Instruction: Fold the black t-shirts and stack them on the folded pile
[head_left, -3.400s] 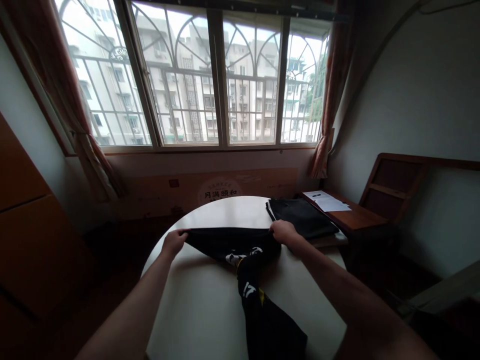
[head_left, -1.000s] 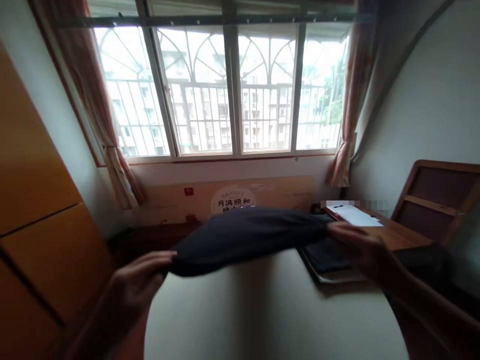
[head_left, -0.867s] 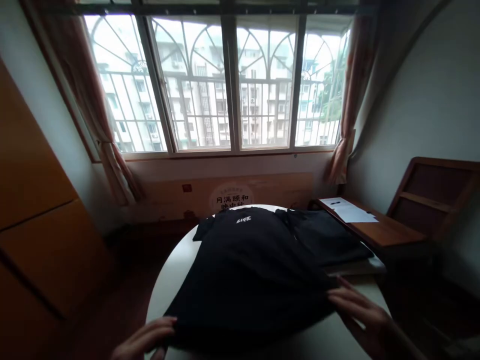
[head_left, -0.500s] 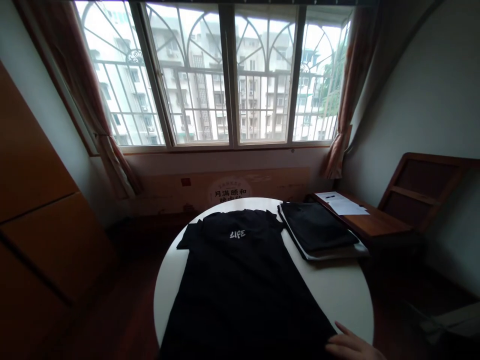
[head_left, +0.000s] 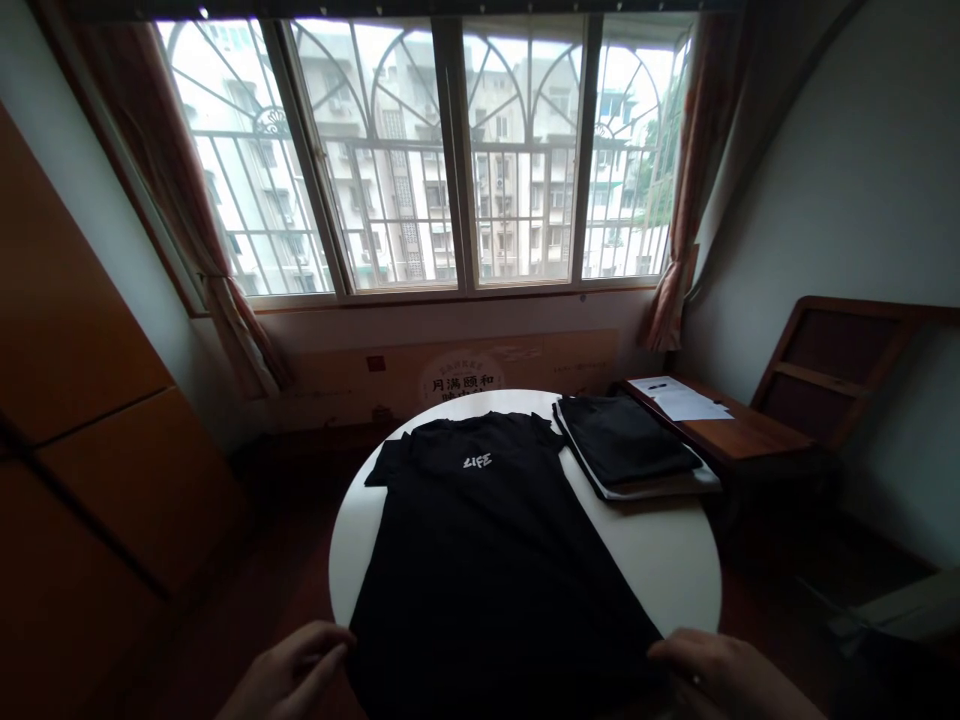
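Observation:
A black T-shirt with small white lettering lies spread on the round white table, its collar toward the window and its lower part over the near edge. My left hand pinches the left side of the shirt near its bottom. At the opposite side, my right hand has its fingers closed on the cloth's lower right edge. A stack of folded dark clothes, with a pale layer beneath, rests at the table's back right.
Papers and a pen lie on a wooden chair seat behind the table to the right. An orange-brown cabinet stands at the left. Curtained windows fill the back wall.
My left hand has come into view and taken hold of the shirt's left edge. My right hand has closed on the right edge. The view has shifted slightly.

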